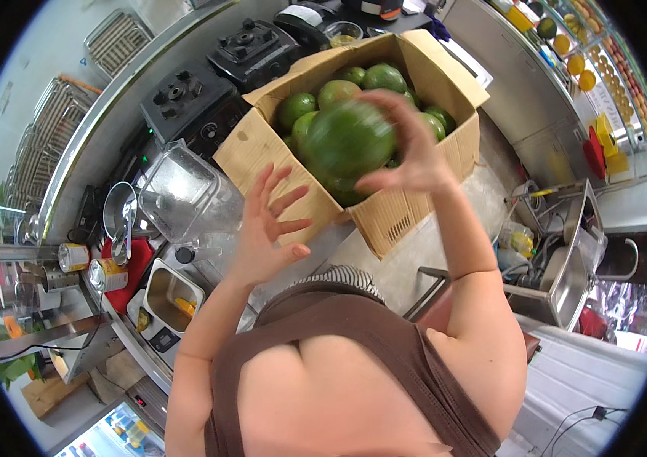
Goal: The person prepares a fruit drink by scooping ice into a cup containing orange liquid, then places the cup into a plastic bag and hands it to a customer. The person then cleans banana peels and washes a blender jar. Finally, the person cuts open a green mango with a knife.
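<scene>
My right hand (pixel 418 151) grips a large green fruit (pixel 346 137), blurred by motion, with the fingers over its far side and the thumb below. It looks like an avocado, though a mango is possible. Under it stands an open cardboard box (pixel 266 165) with its flaps folded out. Several more green fruits (pixel 383 78) are piled inside, one with a reddish tinge; the held fruit hides part of the pile. My left hand (pixel 269 228) is empty, fingers spread, above the box's near left flap and apart from the fruit.
Two black blender bases (pixel 178 94) stand left of the box, with a clear blender jar (pixel 180 188) nearer me. A steel pan (pixel 119 208), cans (pixel 109 275) and a metal container (pixel 172 297) with orange pieces line the left counter. At right is a steel sink (pixel 572 274).
</scene>
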A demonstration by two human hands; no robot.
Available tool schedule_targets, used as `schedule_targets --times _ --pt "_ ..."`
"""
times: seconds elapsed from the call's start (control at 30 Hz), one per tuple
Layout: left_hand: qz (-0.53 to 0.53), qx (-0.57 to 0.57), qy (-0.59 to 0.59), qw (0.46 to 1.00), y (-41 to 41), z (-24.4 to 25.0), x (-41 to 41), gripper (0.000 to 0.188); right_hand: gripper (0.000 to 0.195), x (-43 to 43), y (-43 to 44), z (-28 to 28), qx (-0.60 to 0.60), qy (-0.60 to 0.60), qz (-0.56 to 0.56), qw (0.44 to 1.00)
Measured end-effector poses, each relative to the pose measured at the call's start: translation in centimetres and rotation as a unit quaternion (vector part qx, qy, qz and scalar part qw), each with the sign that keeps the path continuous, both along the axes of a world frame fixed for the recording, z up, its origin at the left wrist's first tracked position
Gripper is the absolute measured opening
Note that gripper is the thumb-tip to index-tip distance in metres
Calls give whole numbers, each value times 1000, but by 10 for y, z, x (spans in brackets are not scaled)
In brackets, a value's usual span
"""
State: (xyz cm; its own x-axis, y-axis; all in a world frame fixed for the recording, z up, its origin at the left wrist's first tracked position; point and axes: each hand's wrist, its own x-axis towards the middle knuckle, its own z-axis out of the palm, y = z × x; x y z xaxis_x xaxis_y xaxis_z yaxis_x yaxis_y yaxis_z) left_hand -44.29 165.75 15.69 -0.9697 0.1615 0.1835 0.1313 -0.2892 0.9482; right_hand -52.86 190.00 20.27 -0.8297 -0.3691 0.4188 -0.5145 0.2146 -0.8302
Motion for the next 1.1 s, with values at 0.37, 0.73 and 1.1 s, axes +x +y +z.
schedule_targets --times 0.37,0.73,1.1 --pt "-7 17 -10 1000 -3 -24 14 104 91 72 -60 -7 93 35 77 992" --pt "-79 31 -60 995 43 -10 -9 104 91 43 -3 -10 53 66 93 992" --pt "211 -107 -26 971 97 -16 -32 42 81 -113 158 -19 447 54 -148 880"
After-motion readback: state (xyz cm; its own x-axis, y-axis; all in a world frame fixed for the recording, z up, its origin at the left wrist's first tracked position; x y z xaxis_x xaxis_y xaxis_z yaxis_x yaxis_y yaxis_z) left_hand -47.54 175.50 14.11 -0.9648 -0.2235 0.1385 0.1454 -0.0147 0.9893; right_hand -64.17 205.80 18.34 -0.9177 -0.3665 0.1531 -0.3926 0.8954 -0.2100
